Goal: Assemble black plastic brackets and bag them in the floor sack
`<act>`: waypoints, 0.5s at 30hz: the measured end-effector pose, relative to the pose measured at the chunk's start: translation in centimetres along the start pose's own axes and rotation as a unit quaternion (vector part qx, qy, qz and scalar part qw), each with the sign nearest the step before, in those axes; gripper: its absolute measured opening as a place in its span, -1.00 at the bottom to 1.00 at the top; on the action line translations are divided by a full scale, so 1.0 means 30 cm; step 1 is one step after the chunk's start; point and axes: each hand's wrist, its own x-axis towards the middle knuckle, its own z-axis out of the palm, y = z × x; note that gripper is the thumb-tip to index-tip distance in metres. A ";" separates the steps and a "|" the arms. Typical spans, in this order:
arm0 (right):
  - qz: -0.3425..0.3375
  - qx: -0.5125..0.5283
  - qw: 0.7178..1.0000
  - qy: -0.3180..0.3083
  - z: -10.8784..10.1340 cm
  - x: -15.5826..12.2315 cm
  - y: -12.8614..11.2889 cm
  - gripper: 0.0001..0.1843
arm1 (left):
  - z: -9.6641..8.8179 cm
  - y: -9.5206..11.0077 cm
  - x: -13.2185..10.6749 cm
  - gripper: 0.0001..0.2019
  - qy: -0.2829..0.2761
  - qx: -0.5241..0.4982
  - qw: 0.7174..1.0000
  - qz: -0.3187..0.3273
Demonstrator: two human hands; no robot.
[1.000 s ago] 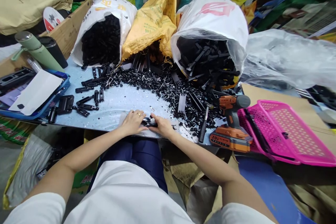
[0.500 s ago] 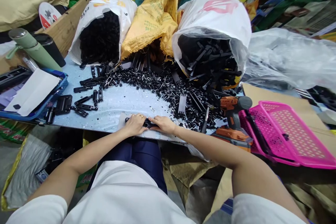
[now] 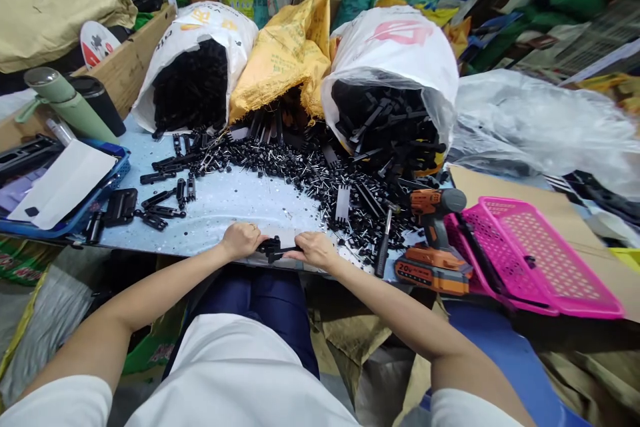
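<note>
Stock lies along the far side of the table (image 3: pixel 230 203) and the work is held at its near edge, an arrangement that appears to keep supply within arm's reach. At far left, a blue tray (image 3: pixel 117 170) carries a white sheet and overhangs the table corner, with a green flask (image 3: pixel 67 103) tilted behind it. Just right of the tray, a few flat black pieces (image 3: pixel 155 203) lie spread singly on the bare surface, apart from the bulk. Three sacks lie on their sides with mouths facing the seated person: a left white sack (image 3: pixel 200 23), a yellow sack (image 3: pixel 290 47) and a right white sack (image 3: pixel 400 40). Tipped this way, each spills its contents forward, and a heap of small black parts (image 3: pixel 310 170) fans out in front of them. At the near edge, the left hand (image 3: pixel 241 240) is curled closed around the left end of a black part (image 3: pixel 273 248). The black part spans the gap between the two hands, at the table edge; whether it rests on the surface cannot be told. The right hand (image 3: pixel 314 250) pinches its right end, fingers closed, knuckles up. Gripping both ends probably steadies the piece. Further right, an orange cordless drill (image 3: pixel 433 240) rests near the right hand, and a pink basket (image 3: pixel 530 253) lies beyond it.
</note>
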 end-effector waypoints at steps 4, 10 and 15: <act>0.012 0.019 0.999 -0.034 -0.068 0.034 -0.039 -0.30 | 0.001 -0.028 0.007 -0.48 0.061 0.003 0.998 -0.020; -0.157 0.189 0.964 0.102 -0.252 -0.005 -0.108 -0.29 | -0.238 0.073 -0.092 -0.44 0.114 -0.126 0.974 0.151; -0.295 0.499 0.795 0.178 -0.279 -0.022 -0.312 -0.34 | -0.366 0.284 -0.174 -0.42 0.159 -0.391 0.884 0.200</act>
